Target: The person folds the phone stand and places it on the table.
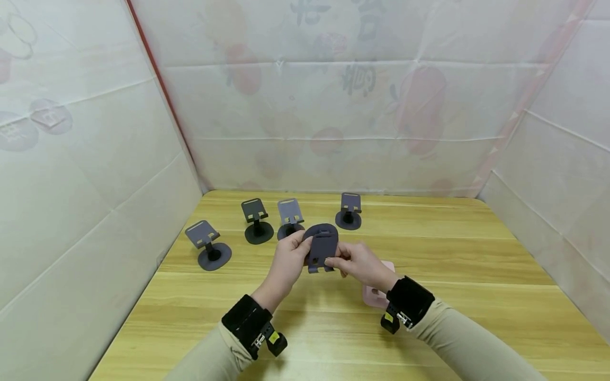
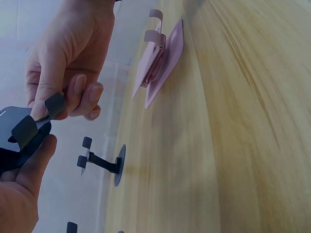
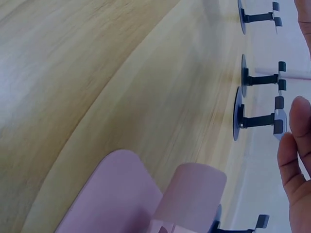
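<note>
Grey stand [image 1: 322,247], folded: being pinched by the fingers of both hands, left hand [image 1: 288,257] and right hand [image 1: 360,264]. Hinge best opened slowly, base being steadied.

Head view: pink stand [image 1: 376,296] mostly hidden behind right hand [image 1: 361,264] and its wrist strap, only a corner and lower edge showing; base of the third dark stand [image 1: 290,214] in the row covered by the held dark stand [image 1: 322,248]. Left wrist view: held stand cut by the left edge, left hand [image 2: 19,194] cut at the bottom corner. Right wrist view: pink stand cut off by the bottom edge, right hand reduced to fingertips at the right edge, its grip not shown there.
</note>
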